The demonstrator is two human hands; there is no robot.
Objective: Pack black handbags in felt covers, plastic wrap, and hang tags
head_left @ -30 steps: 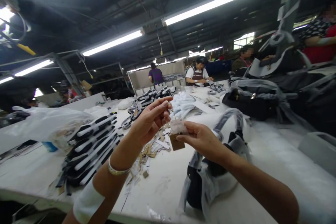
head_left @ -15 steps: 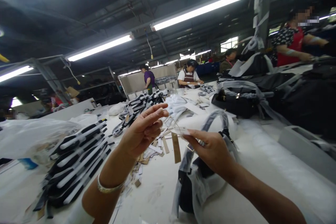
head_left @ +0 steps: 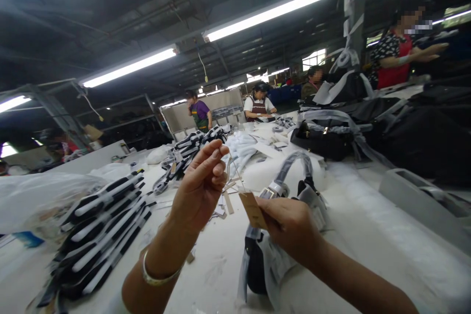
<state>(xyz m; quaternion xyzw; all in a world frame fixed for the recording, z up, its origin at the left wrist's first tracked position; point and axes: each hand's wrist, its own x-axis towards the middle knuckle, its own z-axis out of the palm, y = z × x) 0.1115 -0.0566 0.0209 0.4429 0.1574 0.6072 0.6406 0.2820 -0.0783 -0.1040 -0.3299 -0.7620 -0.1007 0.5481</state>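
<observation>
Between thumb and fingertips, my left hand (head_left: 202, 184) pinches the end of a thin string (head_left: 236, 167). The string runs down to a brown cardboard hang tag (head_left: 252, 210), which my right hand (head_left: 294, 225) grips by its right edge. Just behind and below my right hand stands a black handbag (head_left: 255, 265) wrapped in pale tissue, its handle (head_left: 292, 164) covered in clear plastic and a metal buckle showing. My right hand hides part of the bag.
Black straps with white wrapping (head_left: 99, 235) lie stacked at left beside plastic sheeting (head_left: 33, 196). Paper strips (head_left: 228, 202) are scattered mid-table. More black bags (head_left: 320, 142) sit at right, near a grey bin (head_left: 415, 201). Several co-workers are farther back.
The brown tag has come up into my right hand's grip, where a white piece showed before. My left fingers have closed into a pinch on the string. The view has shifted slightly.
</observation>
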